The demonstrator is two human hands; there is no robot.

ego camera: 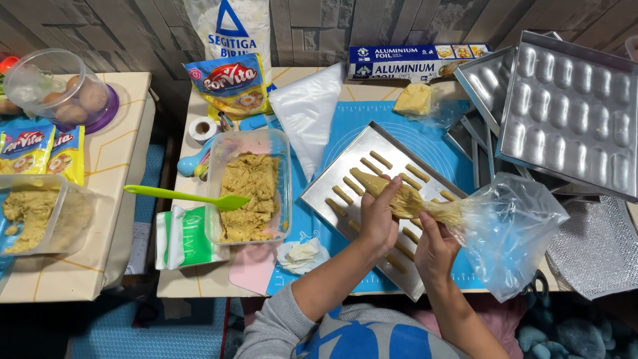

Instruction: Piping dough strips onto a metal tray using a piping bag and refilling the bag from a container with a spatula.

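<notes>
A clear plastic piping bag (pixel 505 226) filled with tan dough lies across a flat metal baking tray (pixel 318 193). My left hand (pixel 379 216) wraps the dough-filled front part near the tip. My right hand (pixel 435 242) squeezes the bag at its twisted neck, with the loose plastic billowing to the right. Several short piped dough strips (pixel 372 165) lie in rows on the tray, which sits on a blue silicone mat (pixel 312 233).
A clear tub of dough (pixel 251 196) with a green spatula (pixel 179 196) stands left of the tray. Moulded metal pans (pixel 571 113) are stacked at the right. A foil box (pixel 415 61), margarine packets (pixel 229 83), a flour bag, spare bags (pixel 307 113) and an egg bowl (pixel 60 90) line the back.
</notes>
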